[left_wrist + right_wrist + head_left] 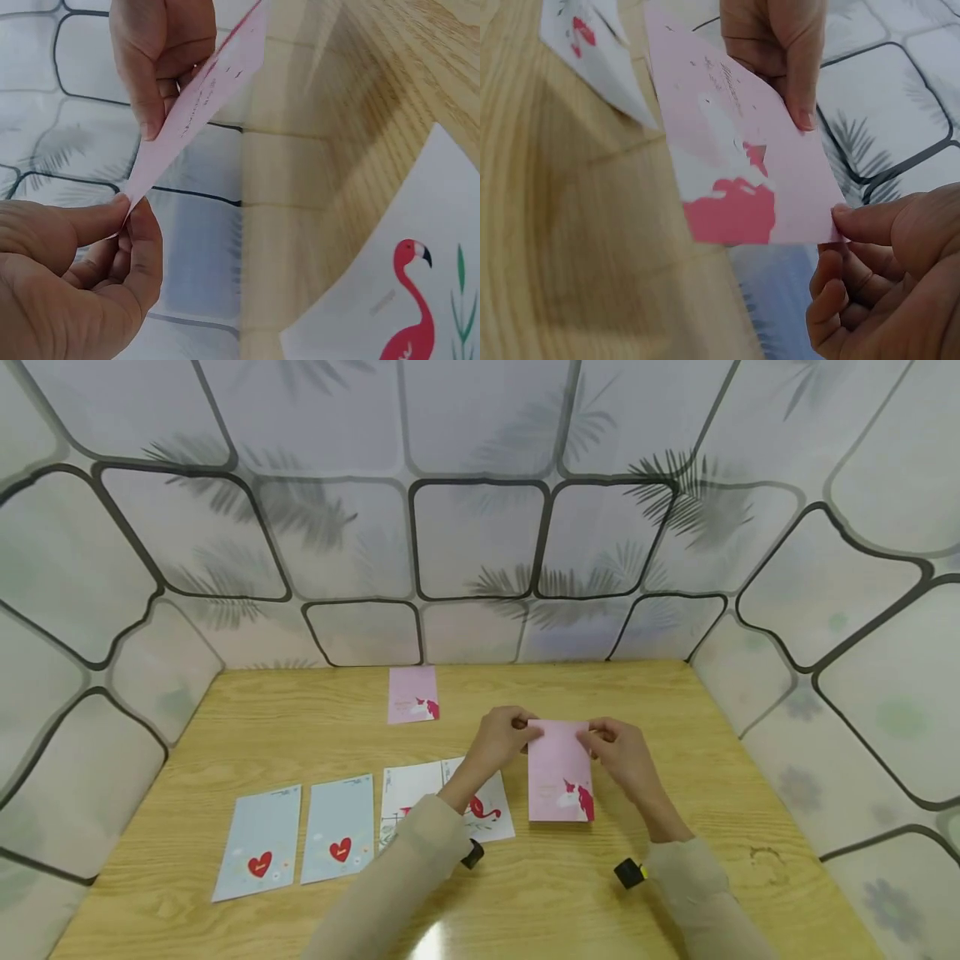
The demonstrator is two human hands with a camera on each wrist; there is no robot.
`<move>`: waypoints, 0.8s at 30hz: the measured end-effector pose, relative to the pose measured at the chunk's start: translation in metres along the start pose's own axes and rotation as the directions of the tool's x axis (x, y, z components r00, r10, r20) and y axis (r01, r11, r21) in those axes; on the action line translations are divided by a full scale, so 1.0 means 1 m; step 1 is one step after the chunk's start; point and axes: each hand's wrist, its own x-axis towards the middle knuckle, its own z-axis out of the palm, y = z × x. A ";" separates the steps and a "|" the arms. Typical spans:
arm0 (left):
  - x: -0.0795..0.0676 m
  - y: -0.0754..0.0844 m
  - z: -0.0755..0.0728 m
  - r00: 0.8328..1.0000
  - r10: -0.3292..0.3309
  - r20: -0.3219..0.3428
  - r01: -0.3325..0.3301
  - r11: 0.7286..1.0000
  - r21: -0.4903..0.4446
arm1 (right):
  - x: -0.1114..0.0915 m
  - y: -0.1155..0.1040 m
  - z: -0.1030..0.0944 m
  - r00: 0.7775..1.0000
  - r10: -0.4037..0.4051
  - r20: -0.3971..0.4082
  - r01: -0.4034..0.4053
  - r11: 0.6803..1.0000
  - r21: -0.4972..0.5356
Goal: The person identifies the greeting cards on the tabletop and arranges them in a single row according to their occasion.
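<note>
A pink card (pixel 558 768) with a white and magenta unicorn in one corner is held up off the table between both hands. My left hand (pixel 501 739) pinches its upper left corner between thumb and fingers. At the upper right corner, my right hand (pixel 618 752) pinches it the same way. In the right wrist view the card (pixel 720 165) looks slightly bent, its unicorn print facing that camera. Left of it on the table lie white flamingo cards (pixel 487 806), partly covered by my left forearm. The left wrist view shows one flamingo card (pixel 420 300) close by.
Two pale blue cards with red hearts, the left one (pixel 258 843) and the right one (pixel 339 831), lie at the left. Another pink unicorn card (pixel 412 695) lies near the back edge. Patterned fabric walls (pixel 480 543) enclose the wooden table (pixel 285 727) at the back and sides.
</note>
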 end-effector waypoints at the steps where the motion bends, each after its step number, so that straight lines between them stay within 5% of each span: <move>1: -0.002 0.002 -0.002 1.000 0.002 -0.006 -0.002 1.000 -0.010 | 0.000 -0.003 -0.001 1.000 -0.005 0.006 0.005 1.000 0.020; 11: -0.016 0.004 -0.020 0.998 0.032 -0.056 -0.033 0.999 -0.020 | -0.001 -0.018 0.006 0.999 -0.024 0.037 0.019 0.990 0.138; 18: -0.021 -0.002 -0.029 0.997 0.035 -0.067 -0.034 0.999 0.023 | 0.000 -0.023 0.015 0.998 -0.032 0.060 0.022 0.989 0.147; 24: -0.025 -0.006 -0.034 0.999 0.018 -0.051 -0.015 0.998 0.059 | -0.011 -0.050 0.019 0.996 -0.062 0.064 0.054 0.991 0.126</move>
